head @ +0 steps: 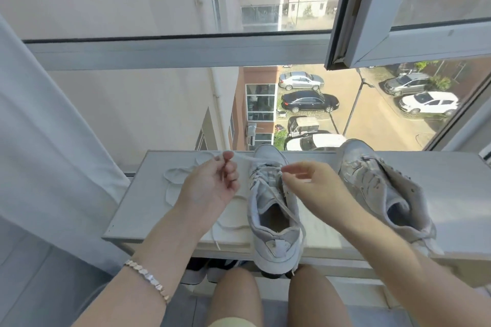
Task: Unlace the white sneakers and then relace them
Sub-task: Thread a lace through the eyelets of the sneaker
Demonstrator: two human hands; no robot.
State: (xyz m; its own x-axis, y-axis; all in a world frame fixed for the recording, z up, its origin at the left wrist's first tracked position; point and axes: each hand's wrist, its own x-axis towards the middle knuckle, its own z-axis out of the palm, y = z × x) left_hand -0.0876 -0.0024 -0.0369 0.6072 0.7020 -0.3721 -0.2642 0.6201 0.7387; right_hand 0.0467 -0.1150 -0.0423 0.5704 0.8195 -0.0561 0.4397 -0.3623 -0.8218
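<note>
Ledge (451, 194): a white, flat shelf, its far edge butting the window pane (159, 114) and its near edge above my bare knees (233, 297). There is bare surface at the far right and between the shoes. Sneakers counted: two, both white, toes toward the glass. The middle sneaker (273, 223) stands upright with its heel overhanging the near edge. The right-side sneaker (372, 186) lies tilted, well apart from my hands, with no lace visible in its eyelets. My left hand (212, 186) has thumb and forefinger pinched together on the lace (245, 159), which runs taut from there to the front eyelets of the middle sneaker; the other fingers are curled in. My right hand (308, 183) pinches the same lace at the eyelets with thumb and forefinger, remaining fingers spread apart. Loose coils (174, 178) of lace lie on the ledge left of my left hand (whether they belong to this lace or a second, I cannot tell). A curtain (39, 154) hangs against the ledge's left end. There is one bracelet (148, 279), on my left wrist.
</note>
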